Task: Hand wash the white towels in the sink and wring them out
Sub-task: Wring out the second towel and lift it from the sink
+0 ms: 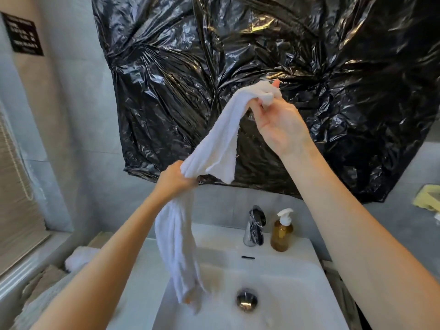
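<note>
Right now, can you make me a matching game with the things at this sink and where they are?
Things:
1. white towel
2. soap bottle
3. drain plug
4. black plastic sheet

Places:
A. on the wall above the sink
B. at the bottom of the basin
C. held up between the left hand and the right hand
D. standing beside the tap

Pairs: 1-C, 2-D, 3-B, 4-A

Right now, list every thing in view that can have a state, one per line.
Towel: held up over the sink, stretched between both hands, tail hanging into the basin.
Left hand: grips the towel's middle.
Right hand: fingers pinch the towel's top end.
Tap: no water seen running.
Drain: plug visible; open or closed unclear.
Sink: no standing water visible.
Soap bottle: upright beside the tap.
</note>
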`<action>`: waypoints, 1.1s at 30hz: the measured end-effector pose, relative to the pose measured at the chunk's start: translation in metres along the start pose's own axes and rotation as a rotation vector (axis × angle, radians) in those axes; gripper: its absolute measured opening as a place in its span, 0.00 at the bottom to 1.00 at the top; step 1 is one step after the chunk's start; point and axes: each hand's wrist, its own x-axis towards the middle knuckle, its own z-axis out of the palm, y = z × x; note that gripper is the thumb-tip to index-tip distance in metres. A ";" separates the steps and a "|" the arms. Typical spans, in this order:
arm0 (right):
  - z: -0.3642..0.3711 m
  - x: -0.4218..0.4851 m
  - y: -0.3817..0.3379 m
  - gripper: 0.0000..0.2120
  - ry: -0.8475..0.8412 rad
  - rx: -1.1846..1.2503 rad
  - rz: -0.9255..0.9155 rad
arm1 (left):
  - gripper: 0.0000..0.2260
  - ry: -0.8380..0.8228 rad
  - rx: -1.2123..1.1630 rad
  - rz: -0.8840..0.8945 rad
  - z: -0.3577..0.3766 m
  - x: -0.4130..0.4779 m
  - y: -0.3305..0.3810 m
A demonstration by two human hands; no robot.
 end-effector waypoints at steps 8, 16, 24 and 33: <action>-0.078 -0.043 -0.013 0.11 0.582 -0.398 -0.053 | 0.18 0.117 -0.415 -0.155 0.006 -0.003 -0.018; -0.154 -0.107 0.051 0.32 0.098 -1.631 0.650 | 0.25 -0.160 -0.621 0.036 0.008 -0.017 0.061; -0.130 -0.096 0.103 0.25 0.377 -1.218 0.068 | 0.24 -0.236 -0.937 0.068 0.015 -0.033 0.108; -0.131 -0.085 0.022 0.16 0.211 -1.191 0.469 | 0.45 -0.491 -0.708 0.302 0.033 -0.043 0.015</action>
